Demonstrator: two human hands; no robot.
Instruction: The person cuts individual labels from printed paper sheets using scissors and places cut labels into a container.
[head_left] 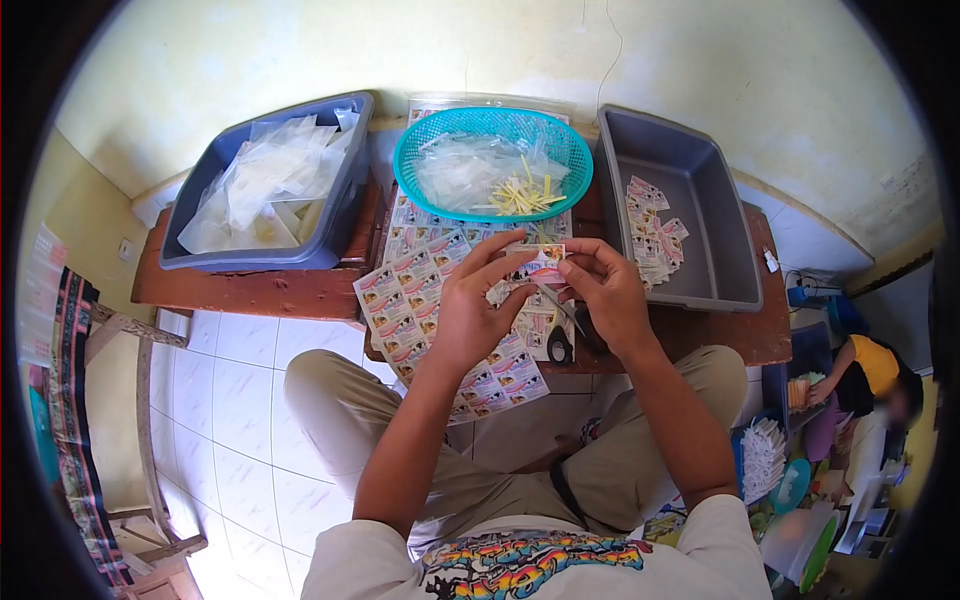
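Between both hands a small printed label [541,265] is held up above the bench. My left hand [482,300] pinches its left side with thumb and fingers. On the other side, my right hand [603,288] grips the label's right edge. Below the hands lie scissors with black handles [560,345], partly covered by my right hand. Printed label sheets [410,300] spread under and left of the hands. Just beyond is a turquoise basket [400,170] with clear plastic pieces [470,170] and yellow strips [527,196].
A grey bin [365,150] at the left holds clear plastic sheets. Another grey bin [735,235] at the right holds cut labels [652,235]. All stand on a brown wooden bench [250,285]. Another person [870,370] in yellow bends over goods at the far right.
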